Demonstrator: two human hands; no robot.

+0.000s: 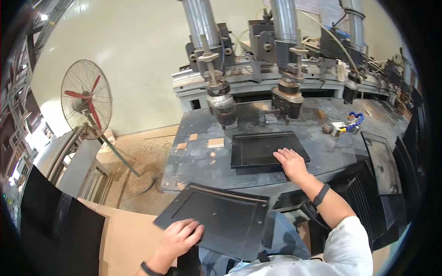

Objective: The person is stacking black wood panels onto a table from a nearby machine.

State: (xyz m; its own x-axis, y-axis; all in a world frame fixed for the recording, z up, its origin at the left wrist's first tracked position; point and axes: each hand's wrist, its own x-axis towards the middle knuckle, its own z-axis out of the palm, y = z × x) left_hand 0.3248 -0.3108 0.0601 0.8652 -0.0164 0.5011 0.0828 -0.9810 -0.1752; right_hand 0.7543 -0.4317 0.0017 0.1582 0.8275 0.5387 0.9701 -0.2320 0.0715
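A dark grey, flat-topped worktable spreads beneath and beyond the right fingers. One black, rectangular, framed panel slants ahead and rightward of the left hand, whose curled fingers seem to grasp its edge. A second black, rectangular, recessed panel lies under the right hand, fingers laid on it unclenched. The step appears to be panel handling; shifting the nearer one calls for a firm edge grip.

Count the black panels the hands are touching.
2: the held panel in the left hand, at lower center; the flat-lying panel on the workbench, under the right hand. Any beneath these would be hidden.
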